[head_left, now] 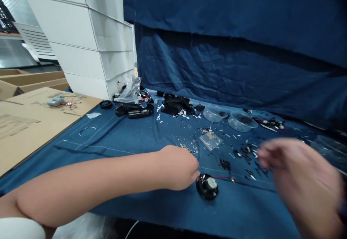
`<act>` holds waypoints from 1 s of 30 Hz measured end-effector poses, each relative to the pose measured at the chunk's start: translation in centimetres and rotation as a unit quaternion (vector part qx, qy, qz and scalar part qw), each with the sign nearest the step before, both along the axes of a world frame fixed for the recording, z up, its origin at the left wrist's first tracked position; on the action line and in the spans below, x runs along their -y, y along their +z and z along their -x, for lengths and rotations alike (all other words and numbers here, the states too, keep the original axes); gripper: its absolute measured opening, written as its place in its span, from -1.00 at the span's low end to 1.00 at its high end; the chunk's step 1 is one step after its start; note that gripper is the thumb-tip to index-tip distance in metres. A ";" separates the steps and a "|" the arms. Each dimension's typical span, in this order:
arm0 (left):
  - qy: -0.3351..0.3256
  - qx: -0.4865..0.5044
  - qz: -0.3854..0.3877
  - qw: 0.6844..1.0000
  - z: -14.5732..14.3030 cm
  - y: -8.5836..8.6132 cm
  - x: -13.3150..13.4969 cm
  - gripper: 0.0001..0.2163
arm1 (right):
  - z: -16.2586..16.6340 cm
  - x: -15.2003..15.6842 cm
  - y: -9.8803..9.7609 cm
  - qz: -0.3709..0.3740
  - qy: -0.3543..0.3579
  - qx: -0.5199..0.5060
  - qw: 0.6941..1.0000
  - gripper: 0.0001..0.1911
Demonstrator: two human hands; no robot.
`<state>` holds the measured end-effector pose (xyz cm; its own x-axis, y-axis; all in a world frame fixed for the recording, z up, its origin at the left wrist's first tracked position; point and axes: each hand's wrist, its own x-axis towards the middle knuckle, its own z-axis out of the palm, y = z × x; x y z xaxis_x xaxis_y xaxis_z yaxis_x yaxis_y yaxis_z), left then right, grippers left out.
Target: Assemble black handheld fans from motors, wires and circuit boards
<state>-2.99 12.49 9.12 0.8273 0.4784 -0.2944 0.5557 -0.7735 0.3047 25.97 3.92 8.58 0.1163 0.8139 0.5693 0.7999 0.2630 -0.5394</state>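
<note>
My left hand (pixel 181 167) reaches in from the left, fingers curled closed at the rim of a round black housing (pixel 201 191). A silvery motor (pixel 211 183) sits in the middle of that housing. From it a thin red wire (pixel 221 177) runs right to a small metal end piece (pixel 233 179). The hand's back hides most of its fingertips. Over the cloth at the right is my right hand (pixel 300 181), smeared by motion. Its fingers bend toward small black parts (pixel 245 154), and I cannot make out anything held.
Small screws (pixel 189 145) lie scattered beside a clear plastic bag (pixel 210 140). Two clear bowls (pixel 241 123) stand behind. Black casings (pixel 139 111) lie farther left, near stacked white boxes (pixel 78 40). A cardboard sheet (pixel 32 123) covers the left side of the blue cloth (pixel 151 138).
</note>
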 end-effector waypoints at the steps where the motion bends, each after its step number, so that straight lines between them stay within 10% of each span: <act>1: -0.001 0.008 -0.027 1.000 -0.2 -0.4 0.3 -0.76 | 1.0 -3.0 0.5 0.006 -0.003 0.014 1.000 -0.40; 8: -0.025 0.164 -0.113 0.980 -1.9 -4.6 2.3 -0.65 | 10.2 -23.9 -0.8 0.114 0.095 0.260 0.954 -0.61; 15: -0.074 0.324 -0.216 0.918 -2.3 -10.4 3.6 -0.38 | 12.7 -29.6 -3.1 0.153 0.105 0.325 0.927 -0.63; 23: -0.037 0.242 -0.170 0.954 -2.4 -9.4 3.2 -0.45 | 8.8 -23.4 0.3 0.020 0.063 0.208 0.976 -0.63; 30: -0.083 0.266 -0.117 0.953 -2.2 -9.1 2.8 -0.61 | 0.7 -3.2 -2.4 -0.010 -0.052 0.091 0.994 -0.63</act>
<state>-0.76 9.72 0.07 0.8999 0.3286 0.2868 0.2346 -0.9190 0.3168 25.30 7.15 6.22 0.0923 0.7908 0.6051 0.9069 0.1842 -0.3790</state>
